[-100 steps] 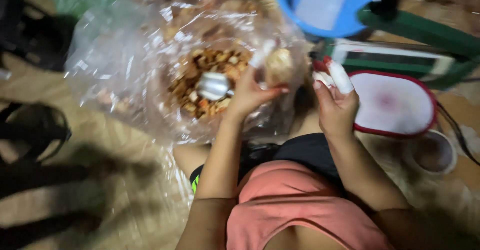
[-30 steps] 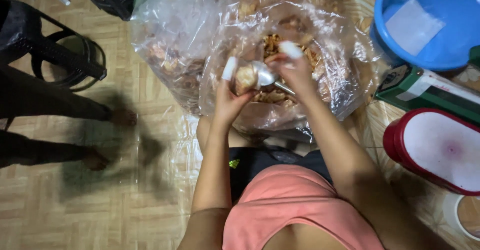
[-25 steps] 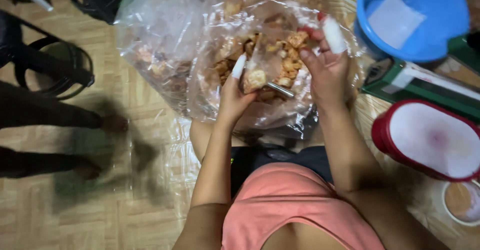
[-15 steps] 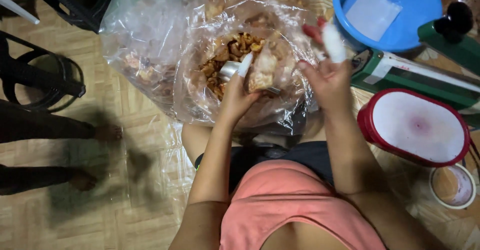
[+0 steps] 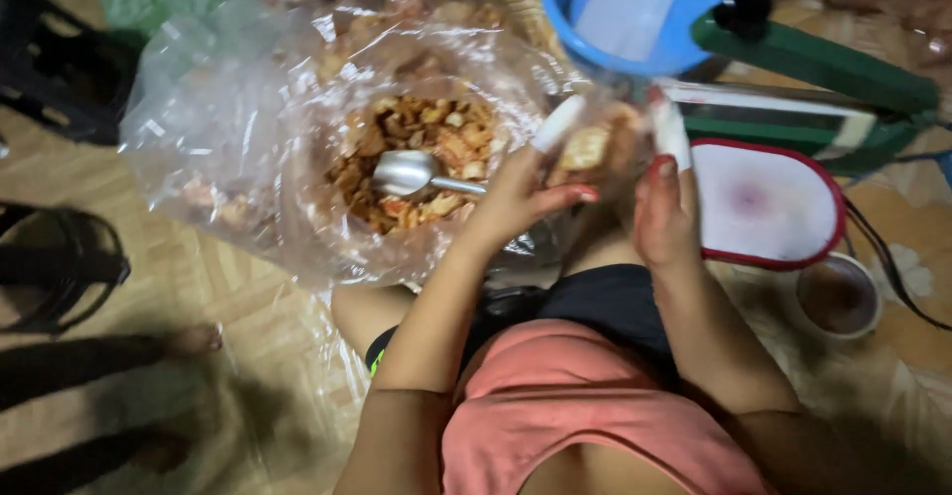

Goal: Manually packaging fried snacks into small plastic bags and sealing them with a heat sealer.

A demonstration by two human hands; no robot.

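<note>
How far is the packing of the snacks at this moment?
Done: the small bag holds some snack, and the spoon lies in the big bag. In hand: left hand and right hand hold the small bag. Left: much snack mix remains unpacked.

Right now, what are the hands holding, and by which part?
Both hands, left hand and right hand, hold a small clear bag of snacks by its upper sides. The spoon lies unheld in the big bag.

Home floor workspace: parquet-pattern flooring (image 5: 198,287) (bulk snack bag (image 5: 297,138), green heat sealer (image 5: 823,59)).
</note>
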